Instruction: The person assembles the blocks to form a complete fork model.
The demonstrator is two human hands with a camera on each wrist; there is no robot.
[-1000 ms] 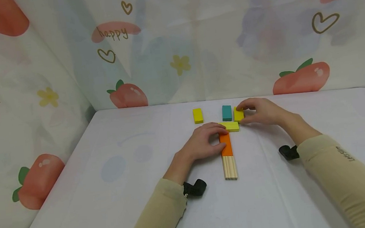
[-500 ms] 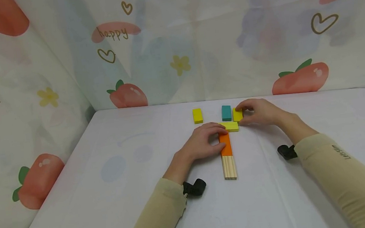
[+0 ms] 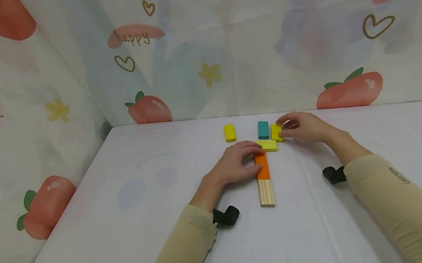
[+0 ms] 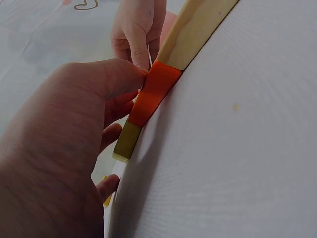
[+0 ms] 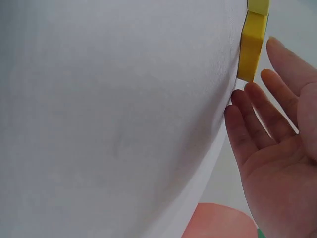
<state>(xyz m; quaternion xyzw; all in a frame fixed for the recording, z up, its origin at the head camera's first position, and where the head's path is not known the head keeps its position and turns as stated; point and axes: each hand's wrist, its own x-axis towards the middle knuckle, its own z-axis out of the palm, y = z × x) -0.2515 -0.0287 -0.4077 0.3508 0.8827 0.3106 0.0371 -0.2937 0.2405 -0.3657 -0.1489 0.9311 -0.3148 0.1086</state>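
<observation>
My left hand [image 3: 235, 162] holds the orange block [image 3: 262, 167] where it lies, its thumb on the near part and its fingers over the far end. Against that far end lies a lime-yellow block [image 3: 269, 146], set crosswise, its left part hidden by my fingers. A plain wooden block [image 3: 266, 193] continues the row toward me. My right hand [image 3: 305, 126] is beside a yellow block [image 3: 276, 133] that stands off the lime block's right end. In the right wrist view the fingers [image 5: 257, 111] of this hand are spread, with a gap between them and the yellow block.
A teal block [image 3: 263, 130] stands just left of the yellow one, behind the lime block. Farther left is another yellow block [image 3: 229, 133]. A white cloth covers the table [image 3: 160, 235]; a printed curtain [image 3: 249, 59] hangs behind it.
My right hand has let go of the yellow block and drawn slightly to the right, its fingers opening. The left hand and the blocks stay in place.
</observation>
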